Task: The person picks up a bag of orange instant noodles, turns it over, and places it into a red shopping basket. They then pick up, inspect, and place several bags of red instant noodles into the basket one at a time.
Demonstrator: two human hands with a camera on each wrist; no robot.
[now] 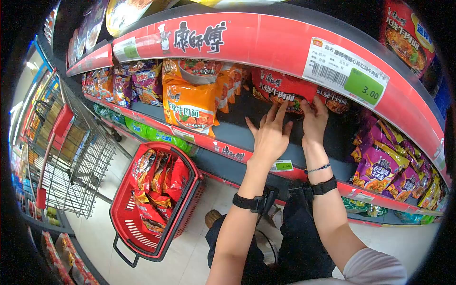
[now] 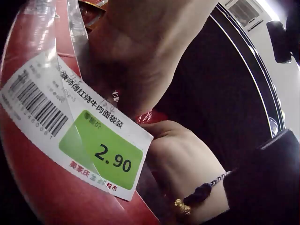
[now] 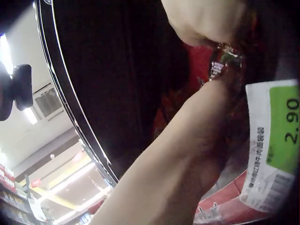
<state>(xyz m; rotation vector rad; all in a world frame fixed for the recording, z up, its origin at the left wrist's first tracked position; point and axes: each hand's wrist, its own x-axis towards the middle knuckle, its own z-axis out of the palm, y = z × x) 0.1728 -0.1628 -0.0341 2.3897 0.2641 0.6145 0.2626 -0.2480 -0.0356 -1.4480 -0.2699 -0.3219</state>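
Two red instant noodle packs (image 1: 280, 90) sit on the middle shelf, partly tucked under the shelf edge above. At the lower edge of the larger pack, my left hand (image 1: 270, 135) reaches in with its fingers spread and fingertips right at the wrapper. My right hand (image 1: 314, 121) is beside it, its fingertips over the right corner of that pack, where the second pack (image 1: 334, 99) begins. Glossy red wrapper (image 3: 199, 63) shows between the hands in the right wrist view. The left wrist view has my left hand (image 2: 136, 56) close up, its fingertips hidden.
Orange noodle packs (image 1: 190, 104) stand left of my hands, purple ones (image 1: 377, 166) to the right. A red shelf edge with a price tag (image 1: 283, 165) runs below my wrists. On the floor, a red basket (image 1: 192, 204) holds several red packs; a shopping cart (image 1: 88, 156) stands beyond.
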